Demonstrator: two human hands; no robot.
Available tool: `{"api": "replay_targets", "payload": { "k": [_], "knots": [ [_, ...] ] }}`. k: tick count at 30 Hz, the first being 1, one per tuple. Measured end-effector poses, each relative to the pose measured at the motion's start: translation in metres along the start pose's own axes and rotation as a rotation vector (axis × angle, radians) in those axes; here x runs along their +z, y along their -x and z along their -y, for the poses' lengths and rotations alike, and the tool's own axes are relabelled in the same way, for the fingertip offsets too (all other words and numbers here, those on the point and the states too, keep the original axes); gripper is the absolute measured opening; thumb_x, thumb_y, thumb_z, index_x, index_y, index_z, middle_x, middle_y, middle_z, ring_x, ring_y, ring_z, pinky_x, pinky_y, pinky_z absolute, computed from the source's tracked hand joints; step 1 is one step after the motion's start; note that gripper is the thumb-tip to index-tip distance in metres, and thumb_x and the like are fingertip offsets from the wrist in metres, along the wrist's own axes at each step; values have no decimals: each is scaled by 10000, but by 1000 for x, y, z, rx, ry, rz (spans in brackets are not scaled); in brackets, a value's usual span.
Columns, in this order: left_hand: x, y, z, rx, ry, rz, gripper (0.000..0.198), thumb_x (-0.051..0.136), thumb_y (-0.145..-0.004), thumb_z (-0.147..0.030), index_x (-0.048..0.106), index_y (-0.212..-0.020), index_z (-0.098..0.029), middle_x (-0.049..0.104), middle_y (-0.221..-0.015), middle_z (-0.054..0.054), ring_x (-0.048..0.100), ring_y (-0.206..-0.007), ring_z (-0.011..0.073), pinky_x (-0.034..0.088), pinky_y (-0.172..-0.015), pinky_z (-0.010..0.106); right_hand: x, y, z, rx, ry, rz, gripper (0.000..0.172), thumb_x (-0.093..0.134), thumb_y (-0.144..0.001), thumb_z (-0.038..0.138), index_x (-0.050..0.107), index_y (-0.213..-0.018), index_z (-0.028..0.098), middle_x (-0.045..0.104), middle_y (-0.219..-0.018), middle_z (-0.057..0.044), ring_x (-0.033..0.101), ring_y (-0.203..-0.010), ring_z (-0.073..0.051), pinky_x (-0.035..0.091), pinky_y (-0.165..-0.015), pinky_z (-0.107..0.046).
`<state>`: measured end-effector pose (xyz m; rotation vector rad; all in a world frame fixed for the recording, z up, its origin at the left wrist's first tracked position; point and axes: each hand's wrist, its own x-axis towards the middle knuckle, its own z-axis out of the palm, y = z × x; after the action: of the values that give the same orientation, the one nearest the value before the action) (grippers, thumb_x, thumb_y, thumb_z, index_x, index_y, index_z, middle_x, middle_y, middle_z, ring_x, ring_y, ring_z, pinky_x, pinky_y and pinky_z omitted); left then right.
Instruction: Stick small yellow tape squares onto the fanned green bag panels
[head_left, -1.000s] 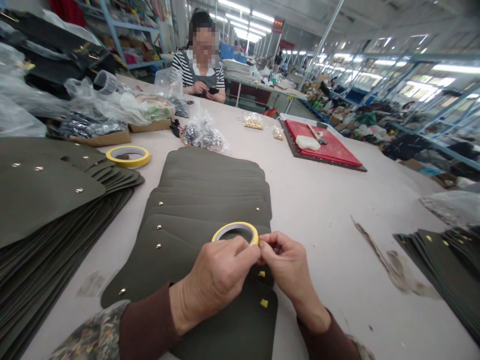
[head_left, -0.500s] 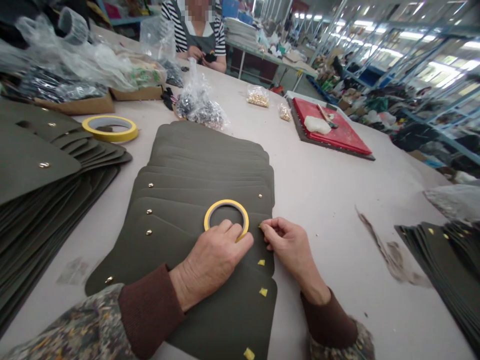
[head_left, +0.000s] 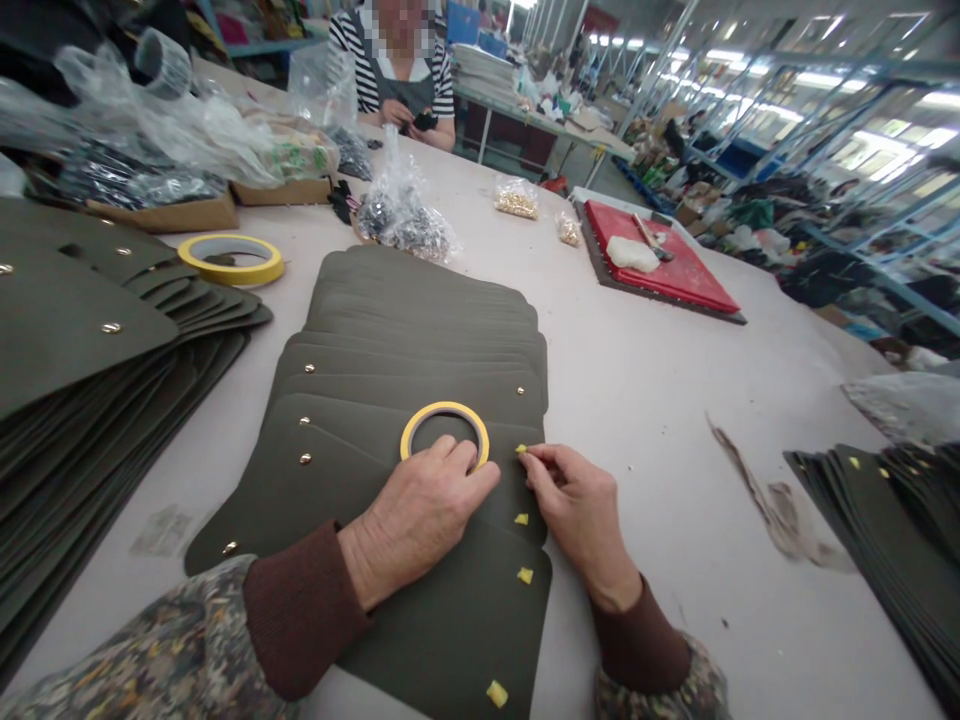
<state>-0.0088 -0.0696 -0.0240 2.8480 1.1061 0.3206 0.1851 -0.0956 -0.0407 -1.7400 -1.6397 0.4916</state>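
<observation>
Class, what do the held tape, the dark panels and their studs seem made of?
Tape: perhaps paper, matte; its yellow edge shows little shine.
Panels: maybe leather or imitation, matte; smooth, thin sheets.
Studs: likely metal, polished; gold glints.

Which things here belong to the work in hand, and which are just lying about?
In the work:
left hand, holding yellow tape roll
right hand, pinching small tape piece
fanned dark panels beneath

Apparently just lying about:
second tape roll, farther left
red board
bag of gold-coloured pieces
</observation>
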Motion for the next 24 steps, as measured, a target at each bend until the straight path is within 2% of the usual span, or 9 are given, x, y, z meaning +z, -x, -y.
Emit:
{"api": "replay_targets", "payload": {
  "k": [3,8,10,13,14,16,19,22,24],
  "knots": [
    [-1,0,0,18,6,22,100,510,-859,-109,519,-847,-208,527,-815,26,492,-756,204,431,-631,305,6,-4,0,-104,144,-43,145,564,-866,239,691,-819,187,709,-762,-44,646,-665,-168,483,-659,-280],
    [-2,2,2,67,9,47,104,491,-866,-109,510,-847,-209,530,-799,13,516,-669,186,434,-589,304,3,-12,6,-68,127,-6,101,606,-826,208,684,-767,180,665,-669,-11,598,-592,-141,452,-605,-255],
    [-3,2,3,82,26,21,113,471,-876,-107,519,-863,-208,538,-790,9,528,-640,182,430,-554,295,-5,-12,8,-56,82,117,102,613,-814,194,676,-733,182,643,-634,5,576,-565,-126,437,-570,-240],
    [-4,2,5,115,113,-85,138,430,-914,-130,546,-933,-202,569,-775,6,560,-646,167,449,-560,272,-15,-7,10,-27,-18,341,106,624,-806,194,677,-714,189,623,-586,25,549,-523,-112,416,-511,-219],
    [-4,2,6,124,160,-136,150,419,-928,-141,552,-966,-198,585,-771,5,575,-656,158,461,-578,260,-17,-6,10,-9,-62,339,98,624,-811,205,681,-734,188,626,-587,25,546,-517,-110,420,-503,-217],
    [-1,1,7,121,252,-237,165,412,-950,-167,552,-1035,-187,626,-781,5,605,-674,135,482,-617,234,-19,-3,10,4,-162,224,91,613,-831,230,688,-818,181,665,-662,3,574,-554,-119,454,-527,-223],
    [2,0,8,87,311,-344,236,429,-960,-196,505,-1182,-168,684,-867,24,648,-716,125,502,-660,218,-16,0,14,-119,-271,96,144,596,-848,209,675,-965,181,703,-870,-42,634,-724,-145,511,-662,-255],
    [3,1,8,56,285,-330,417,432,-962,-204,360,-1365,-127,705,-892,43,670,-724,138,517,-674,229,-13,1,19,-282,-282,116,193,586,-852,160,652,-1029,199,691,-945,-46,634,-805,-150,510,-749,-273],
    [3,2,7,36,247,-303,466,428,-964,-217,307,-1400,-104,706,-844,42,674,-698,149,523,-659,239,-11,1,23,-332,-267,121,188,572,-862,150,643,-1029,202,688,-947,-49,632,-821,-151,508,-770,-280]
  ]
}}
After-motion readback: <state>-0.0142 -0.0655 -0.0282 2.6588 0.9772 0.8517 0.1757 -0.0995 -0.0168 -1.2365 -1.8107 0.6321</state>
